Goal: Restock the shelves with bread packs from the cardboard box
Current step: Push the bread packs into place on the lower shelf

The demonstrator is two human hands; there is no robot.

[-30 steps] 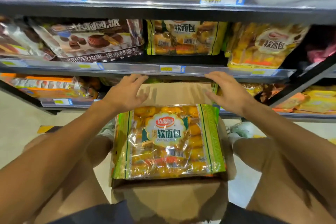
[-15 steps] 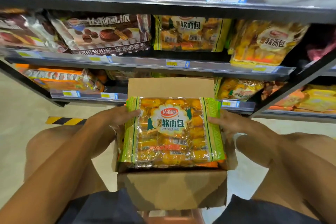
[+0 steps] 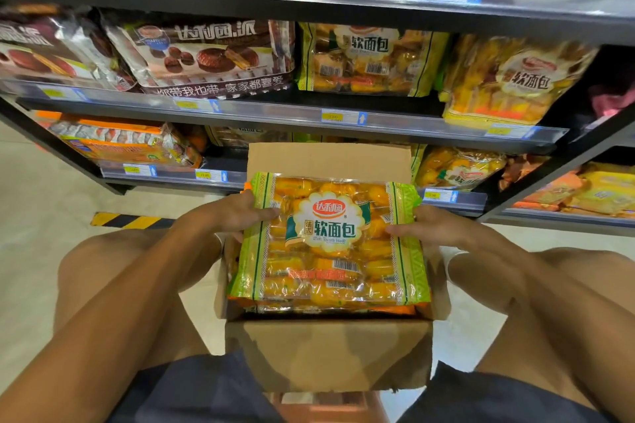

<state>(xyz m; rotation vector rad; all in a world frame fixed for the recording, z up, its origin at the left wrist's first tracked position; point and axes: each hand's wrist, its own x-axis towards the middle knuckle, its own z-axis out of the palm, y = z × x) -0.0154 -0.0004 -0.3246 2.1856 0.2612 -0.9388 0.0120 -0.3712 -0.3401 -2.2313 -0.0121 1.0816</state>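
Observation:
An open cardboard box [image 3: 330, 354] stands on the floor between my knees. A green-edged clear bread pack [image 3: 330, 244] full of orange-wrapped rolls lies on top of it, its far end tilted up. My left hand [image 3: 237, 211] grips the pack's upper left edge, thumb on top. My right hand [image 3: 424, 225] holds its upper right edge the same way. More packs lie underneath in the box. Matching bread packs [image 3: 369, 60] stand on the middle shelf [image 3: 275, 113] straight ahead.
Chocolate pie bags [image 3: 206, 55] fill the middle shelf's left side, yellow bread packs [image 3: 512, 79] its right. The lower shelf [image 3: 165, 173] holds orange packs and another bread pack [image 3: 457, 168]. A yellow-black floor strip [image 3: 127, 220] lies left of the box.
My hands came down from the box's far flap to the sides of the top bread pack and gripped it; its far end has risen slightly.

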